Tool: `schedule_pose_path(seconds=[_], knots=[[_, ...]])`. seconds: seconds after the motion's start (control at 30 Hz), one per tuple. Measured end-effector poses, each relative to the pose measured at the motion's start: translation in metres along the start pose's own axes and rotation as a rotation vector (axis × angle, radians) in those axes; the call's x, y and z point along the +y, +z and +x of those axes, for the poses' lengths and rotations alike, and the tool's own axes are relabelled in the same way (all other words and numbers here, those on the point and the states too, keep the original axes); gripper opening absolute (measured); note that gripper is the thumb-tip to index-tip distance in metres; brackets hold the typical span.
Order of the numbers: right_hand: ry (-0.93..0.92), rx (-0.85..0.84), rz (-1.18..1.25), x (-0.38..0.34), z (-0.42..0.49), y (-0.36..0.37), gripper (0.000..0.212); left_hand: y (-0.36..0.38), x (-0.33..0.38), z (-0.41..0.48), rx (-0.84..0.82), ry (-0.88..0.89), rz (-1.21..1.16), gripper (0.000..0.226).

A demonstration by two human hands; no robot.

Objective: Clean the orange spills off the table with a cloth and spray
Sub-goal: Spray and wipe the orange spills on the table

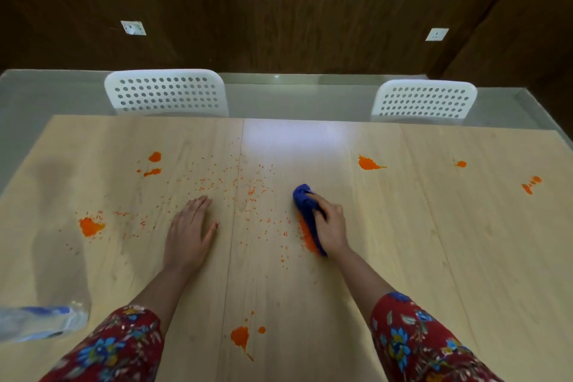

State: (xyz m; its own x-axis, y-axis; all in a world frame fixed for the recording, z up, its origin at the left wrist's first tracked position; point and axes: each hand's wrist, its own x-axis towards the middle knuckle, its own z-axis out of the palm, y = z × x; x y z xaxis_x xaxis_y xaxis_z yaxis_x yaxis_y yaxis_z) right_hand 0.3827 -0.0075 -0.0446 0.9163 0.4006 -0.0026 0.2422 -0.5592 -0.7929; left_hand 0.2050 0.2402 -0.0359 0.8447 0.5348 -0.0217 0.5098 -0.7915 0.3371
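1. At eight o'clock on the pale wooden worktop [434, 257], a clear bottle [37, 322] with blue markings sat at the frame's edge, too blurred to tell more.
2. Orange spills marked the left half: a large blot [91, 226] at nine o'clock and a smaller pair of splashes [154, 161] at ten o'clock.
3. The left grip [189, 226] lay flat on the worktop just left of centre, fingers straight and close together, holding nothing.
4. Fine orange specks [235, 189] were scattered between the two hands. A near blot [240, 336] sat at six o'clock, between the red flower-print sleeves [117, 347].
5. The right grip [331, 226], just right of centre, was curled round a bunched blue cloth [305, 205] and pressed it to the worktop. An orange smear [307, 239] touched the cloth's left edge.
6. Further splashes lay well apart from the cloth: one splash [369, 163] at one o'clock, a dot [461, 164] and a streak [531, 184] towards two o'clock.
7. Two white perforated chairs [166, 93] stood beyond the far edge, at eleven and one o'clock.
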Motion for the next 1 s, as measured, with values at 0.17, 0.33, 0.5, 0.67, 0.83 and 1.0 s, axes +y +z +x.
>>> schedule_pose_path(seconds=[0.17,0.33,0.5,0.67,0.83,1.0], knots=[[0.222,0.294,-0.006,0.006,0.022,-0.024,0.044,0.009,-0.003,-0.006,0.063,-0.061,-0.027,0.057],[0.031,0.102,-0.205,-0.023,0.018,0.012,0.045,0.011,-0.004,-0.003,0.079,-0.084,-0.040,0.058],[-0.033,0.048,0.008,-0.034,0.058,0.030,0.044,0.012,-0.004,-0.001,0.070,-0.111,-0.033,0.060],[0.163,0.114,-0.186,-0.038,0.130,0.030,0.040,0.012,-0.006,0.001,0.057,-0.125,-0.023,0.061],[-0.171,-0.185,-0.270,-0.060,0.136,0.061,0.042,0.012,-0.004,0.002,0.065,-0.141,-0.029,0.059],[-0.421,-0.450,-0.044,-0.056,0.096,0.063,0.040,0.013,-0.004,0.003,0.067,-0.142,-0.024,0.057]])
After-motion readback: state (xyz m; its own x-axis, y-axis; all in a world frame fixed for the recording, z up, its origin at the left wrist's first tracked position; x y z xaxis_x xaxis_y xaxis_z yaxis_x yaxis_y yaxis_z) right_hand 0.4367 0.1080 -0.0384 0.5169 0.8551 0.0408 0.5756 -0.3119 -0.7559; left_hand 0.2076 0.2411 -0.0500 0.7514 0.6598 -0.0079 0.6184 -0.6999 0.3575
